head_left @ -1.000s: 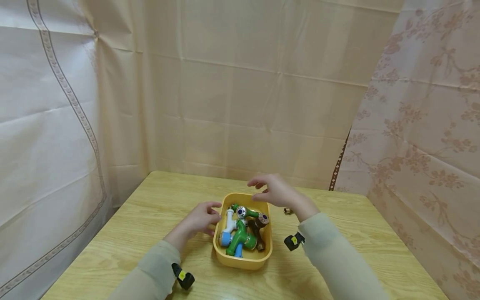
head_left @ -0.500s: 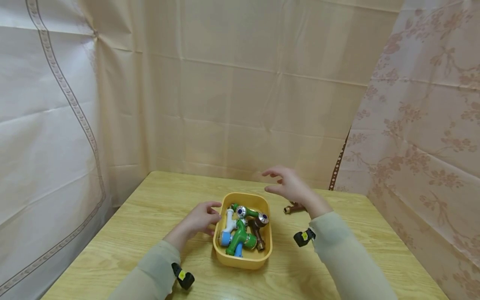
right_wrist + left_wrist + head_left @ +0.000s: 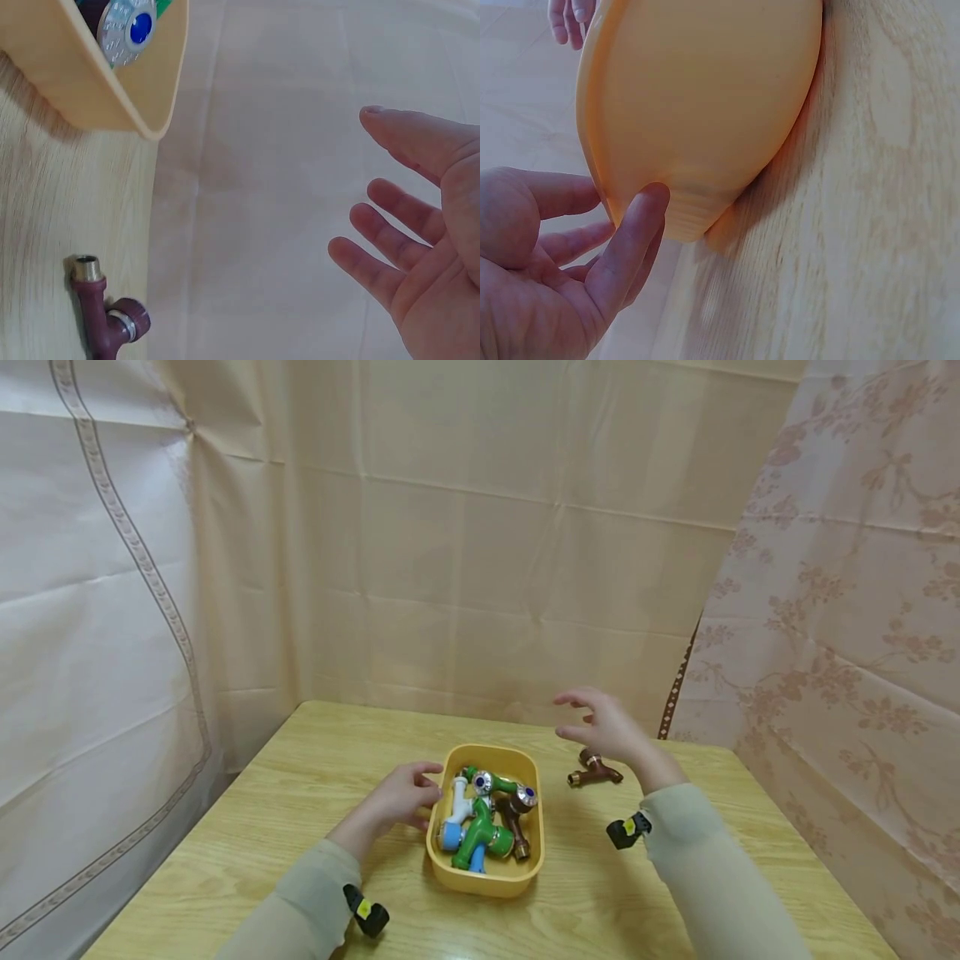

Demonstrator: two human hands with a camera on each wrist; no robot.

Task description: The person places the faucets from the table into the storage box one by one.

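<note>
My left hand (image 3: 405, 796) is at the left side of a yellow plastic tub (image 3: 485, 885), its relaxed fingertips right at the rim and outer wall. Inside the tub lie several taps: a green tap (image 3: 480, 837) on top, a white and blue tap (image 3: 458, 814) at the left, and a brown tap (image 3: 515, 827) with a silver-capped knob at the right. Raised above the table's far right part, my right hand (image 3: 609, 727) has its fingers spread with nothing in them. Another brown tap (image 3: 596, 770) with a brass threaded end lies on the table just below it.
The wooden table (image 3: 315, 877) has its far edge close to a beige curtain (image 3: 465, 568). A floral curtain (image 3: 847, 635) hangs on the right and a pale one (image 3: 97, 635) on the left.
My right hand has moved right, away from over the tub, revealing the brown tap on the table. The left hand and the tub stay in place.
</note>
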